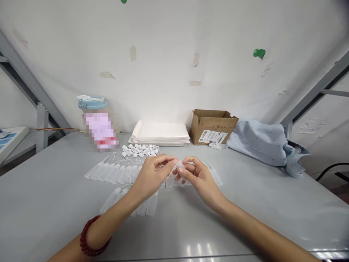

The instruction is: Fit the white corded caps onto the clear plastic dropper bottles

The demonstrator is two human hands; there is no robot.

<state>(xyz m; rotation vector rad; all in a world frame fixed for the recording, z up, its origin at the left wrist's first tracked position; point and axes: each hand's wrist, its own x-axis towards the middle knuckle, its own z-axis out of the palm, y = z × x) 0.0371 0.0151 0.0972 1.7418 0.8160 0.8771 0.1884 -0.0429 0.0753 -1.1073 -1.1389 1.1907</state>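
My left hand (152,174) and my right hand (200,178) meet above the table, fingertips pinched on a small translucent plastic bottle (179,165). Fingers hide much of its shape. Below and behind the hands, more translucent bottles (171,181) lie in a row, partly covered. To the left is a row of slim bottles (105,172) with thin bent tubes at their tops. A nearer group of the same bottles (110,200) lies partly under my left forearm. Small white caps (140,150) are piled loosely beyond my left hand.
A stack of white sheets or bags (160,133) lies against the wall. Right of it stand an open cardboard box (212,127) and a bundled light-blue cloth (259,142). A blurred pink object (100,129) and a blue-lidded container (92,102) are at back left.
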